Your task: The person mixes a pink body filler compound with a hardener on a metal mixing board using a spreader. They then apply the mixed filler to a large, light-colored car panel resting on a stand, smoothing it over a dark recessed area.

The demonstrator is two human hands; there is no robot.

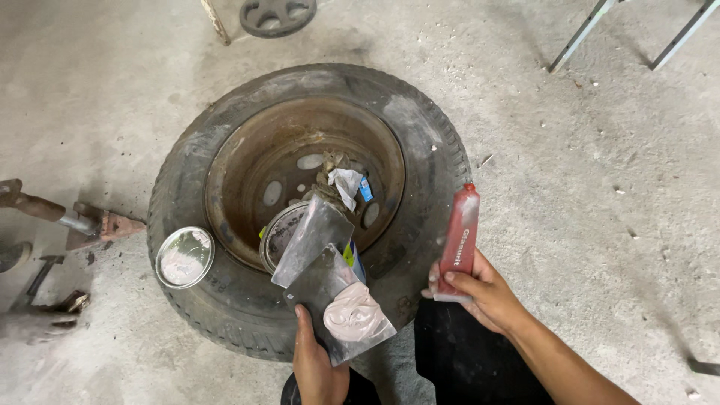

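My left hand (315,360) grips two flat metal putty blades (319,262) fanned out over a tyre. The nearer blade carries a blob of pale pinkish filler (352,313). My right hand (480,289) holds a red tube (459,238) upright by its lower end, just right of the tyre. The worn tyre (420,127) lies flat on the concrete floor with its rusty steel rim (247,157) facing up. An open tin (283,229) sits inside the rim, partly hidden by the blades.
A round tin lid (184,257) smeared with filler rests on the tyre's left sidewall. Crumpled rags and paper (341,180) lie in the rim's hub. Rusty tools (67,221) lie at left, a small wheel (276,15) at top, metal frame legs (592,26) at upper right.
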